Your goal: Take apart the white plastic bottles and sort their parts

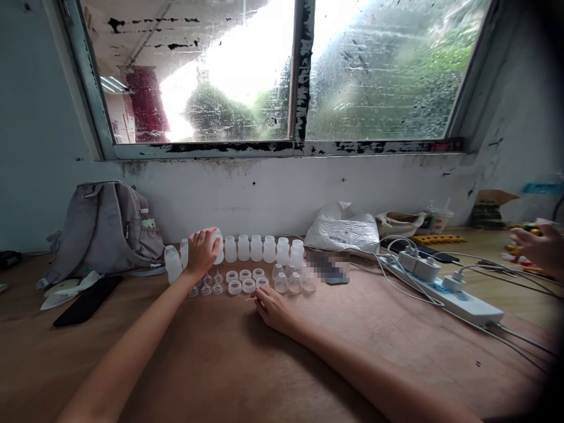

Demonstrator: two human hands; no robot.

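My left hand is closed around a frosted white baby bottle in the back row. To its right stands a line of similar bottles, upright without caps; more bottles are on its left, partly hidden by the hand. Below my left wrist lie several clear silicone nipples. White collar rings form two rows in the middle. Clear dome caps sit to their right. My right hand rests on the table just in front of the rings, fingers loosely apart, with nothing visible in it.
A grey backpack and a black phone are on the left. A silver bag lies by the wall. To the right is a power strip with chargers and cables. Another person's hand shows at the far right.
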